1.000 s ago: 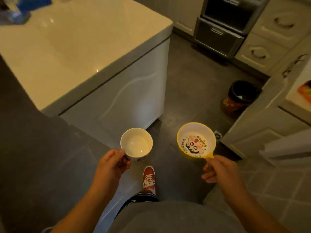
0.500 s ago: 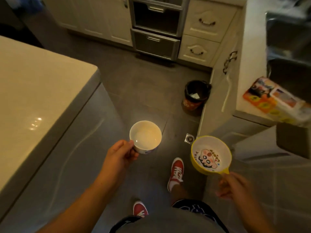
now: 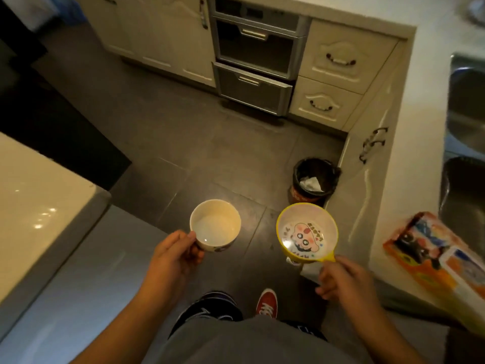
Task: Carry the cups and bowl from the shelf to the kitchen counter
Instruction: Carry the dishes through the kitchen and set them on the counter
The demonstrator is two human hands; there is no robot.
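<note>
A white cup [image 3: 215,225], empty inside, hangs over the dark floor with my left hand [image 3: 174,256] gripping its near side. To its right is a yellow bowl [image 3: 306,235] with a cartoon face printed inside. My right hand [image 3: 341,281] holds it by its small yellow handle. Both are level at about waist height. The kitchen counter [image 3: 430,106] runs along the right side, its near corner just right of the bowl.
A white island top [image 3: 39,206] fills the left. A black bin [image 3: 313,181] stands on the floor by the counter corner. An orange packet [image 3: 430,261] lies on the counter's near edge, a steel sink [image 3: 467,106] beyond it. Drawers and an oven [image 3: 256,61] are ahead.
The view has swung right and forward: the island slid off to the left and the counter, packet and sink came closer. Both hands keep their hold on the cup and bowl.
</note>
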